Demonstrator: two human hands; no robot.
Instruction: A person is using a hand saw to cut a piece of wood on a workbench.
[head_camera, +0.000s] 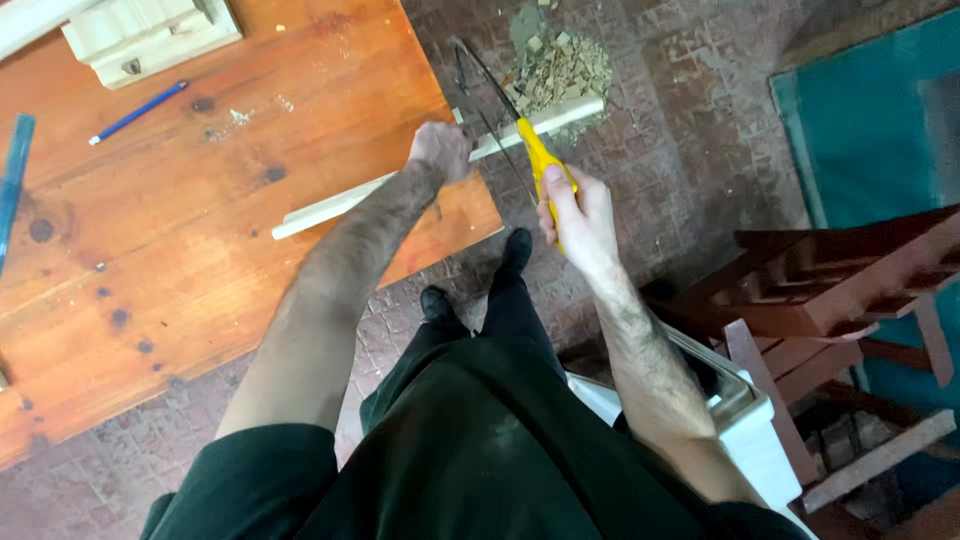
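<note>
A long pale wooden strip (330, 207) lies across the corner of an orange-brown wooden table (180, 250), its far end sticking out past the table edge over the floor. My left hand (440, 150) presses down on the strip at the table's edge. My right hand (578, 210) grips the yellow handle of a hand saw (522, 130). The saw's thin dark blade crosses the strip just beyond my left hand.
A pile of wood chips and offcuts (560, 70) lies on the brick floor under the strip's end. On the table are a blue pencil (138, 112), a pale moulded wood block (150, 35) and a blue ruler (12, 185). Dark red wooden frames (830, 290) stand at right.
</note>
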